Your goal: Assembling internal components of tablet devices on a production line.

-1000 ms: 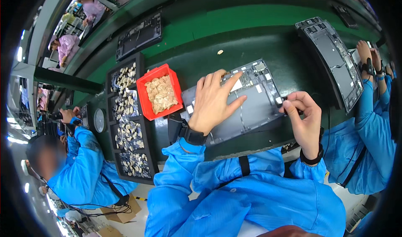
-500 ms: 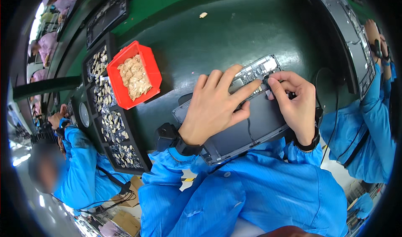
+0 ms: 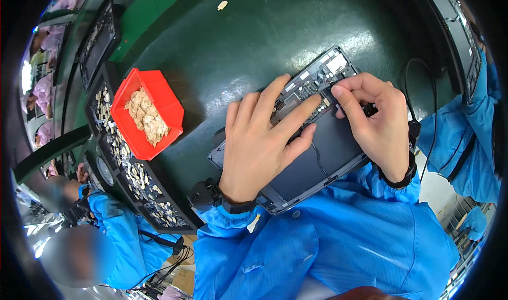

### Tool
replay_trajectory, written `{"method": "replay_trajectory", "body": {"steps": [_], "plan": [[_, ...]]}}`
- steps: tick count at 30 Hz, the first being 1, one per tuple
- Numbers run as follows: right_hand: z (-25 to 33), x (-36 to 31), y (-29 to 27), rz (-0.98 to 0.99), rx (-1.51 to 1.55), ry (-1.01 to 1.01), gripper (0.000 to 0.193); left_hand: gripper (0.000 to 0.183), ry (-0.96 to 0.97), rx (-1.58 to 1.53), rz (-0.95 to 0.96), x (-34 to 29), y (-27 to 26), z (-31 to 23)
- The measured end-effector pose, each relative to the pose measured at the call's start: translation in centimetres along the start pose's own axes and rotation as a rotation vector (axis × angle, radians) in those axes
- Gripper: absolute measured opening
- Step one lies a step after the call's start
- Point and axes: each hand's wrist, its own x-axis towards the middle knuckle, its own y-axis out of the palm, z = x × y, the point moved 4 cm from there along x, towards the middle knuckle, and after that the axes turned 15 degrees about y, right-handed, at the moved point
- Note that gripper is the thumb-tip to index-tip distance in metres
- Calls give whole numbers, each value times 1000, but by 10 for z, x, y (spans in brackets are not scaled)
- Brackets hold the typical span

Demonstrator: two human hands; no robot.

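An opened laptop base [image 3: 296,181] lies tilted on the dark green bench in front of me, its circuit board [image 3: 304,92] bare along the far side. A thin dark cable [image 3: 319,159] runs across the dark panel in its near half. My left hand [image 3: 259,136] is spread over the base, index fingertip resting on the board. At the board's right end my right hand [image 3: 377,117] is closed, thumb and index fingertip pinched together over a small dark part. The fingers hide most of what they grip. Something black shows beneath the curled fingers.
Left of the laptop stands a red bin [image 3: 170,101] of small pale pieces. Beside it runs a black divided tray [image 3: 182,215] with many small parts. A pale scrap [image 3: 222,5] lies farther back. Other laptop bases [image 3: 450,27] stand right and far left; co-workers in blue sit either side.
The whole view has turned, so the bin and tray appear farther left. Both hands stay at the board; the pale sliver under my right fingertips no longer shows.
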Motion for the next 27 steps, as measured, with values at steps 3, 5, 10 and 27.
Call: {"method": "replay_trajectory", "body": {"steps": [3, 5, 10, 27], "plan": [[3, -2, 1, -22, -83, -28, 10, 48, -9, -19, -14, -2, -3, 1], [2, -2, 4, -38, -114, -24, 10, 47, -8, -35, -12, -1, -3, 3], [3, -3, 6, -66, -147, -43, 9, 47, -17, -62, -15, -2, -2, 4], [3, -1, 6, -100, -261, -171, 3, 47, -19, -67, -27, -2, 1, 4]]}}
